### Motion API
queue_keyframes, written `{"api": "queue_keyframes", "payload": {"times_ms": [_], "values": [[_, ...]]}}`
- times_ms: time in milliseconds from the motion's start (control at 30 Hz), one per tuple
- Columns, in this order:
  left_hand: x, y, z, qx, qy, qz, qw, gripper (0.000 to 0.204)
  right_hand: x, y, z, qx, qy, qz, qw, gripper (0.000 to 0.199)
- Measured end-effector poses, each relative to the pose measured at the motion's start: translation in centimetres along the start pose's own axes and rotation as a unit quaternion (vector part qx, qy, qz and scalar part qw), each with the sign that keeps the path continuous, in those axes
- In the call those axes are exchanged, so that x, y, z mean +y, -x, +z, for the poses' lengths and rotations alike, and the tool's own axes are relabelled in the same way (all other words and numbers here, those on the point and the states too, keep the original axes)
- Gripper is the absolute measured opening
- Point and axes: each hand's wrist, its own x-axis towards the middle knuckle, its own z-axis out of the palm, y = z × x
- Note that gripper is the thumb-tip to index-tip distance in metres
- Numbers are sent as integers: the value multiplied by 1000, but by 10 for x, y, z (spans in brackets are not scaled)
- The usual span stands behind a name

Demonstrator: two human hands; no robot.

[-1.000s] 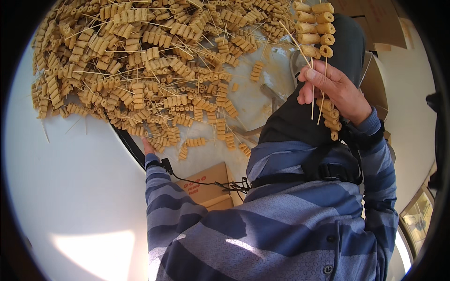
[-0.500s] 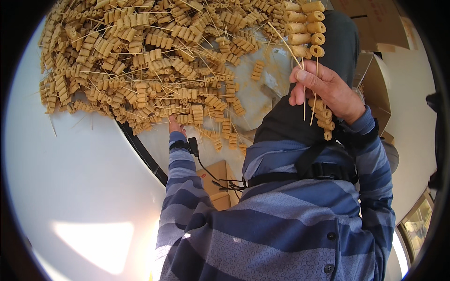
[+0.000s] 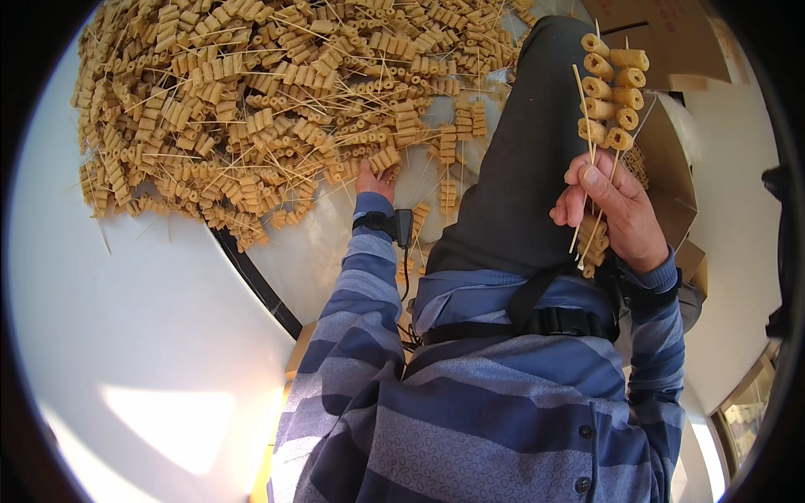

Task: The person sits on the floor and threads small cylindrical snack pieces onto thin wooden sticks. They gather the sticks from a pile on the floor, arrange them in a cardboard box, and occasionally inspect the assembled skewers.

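My right hand (image 3: 619, 205), raised over my thigh, is closed around thin wooden skewers threaded with tan, hollow rolls. Two rows of rolls (image 3: 597, 88) stand up side by side above the fingers, and bare stick ends poke out below. More skewered rolls (image 3: 595, 243) hang under that hand, partly hidden by it. My left hand (image 3: 375, 180) is at the near edge of a large heap of the same skewers (image 3: 243, 101). Its thumb and fingers are curled about one short skewer of rolls (image 3: 385, 159); some fingertips are hidden.
A few skewers (image 3: 449, 197) lie apart on the pale surface right of the heap. Open cardboard boxes (image 3: 671, 159) stand to the right of my leg (image 3: 537, 109). At left, a white surface (image 3: 126, 318) borders a dark edge strip (image 3: 256, 281).
My left hand has moved right and farther along the heap's edge, and rolls now show at its fingers. My right hand has shifted right and slightly nearer with its skewers.
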Motion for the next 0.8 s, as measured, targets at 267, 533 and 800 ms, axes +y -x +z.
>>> {"api": "queue_keyframes", "payload": {"times_ms": [267,533,800], "values": [[-5,-3,97,-132,-112,-35,984,46,6,16,-44,54,-5,-28,998,26],[-8,64,-117,232,-382,-113,887,67,4,11,-60,121,-26,-26,992,25],[-104,71,-168,158,-740,-72,650,105,5,6,-64,121,46,14,991,24]]}}
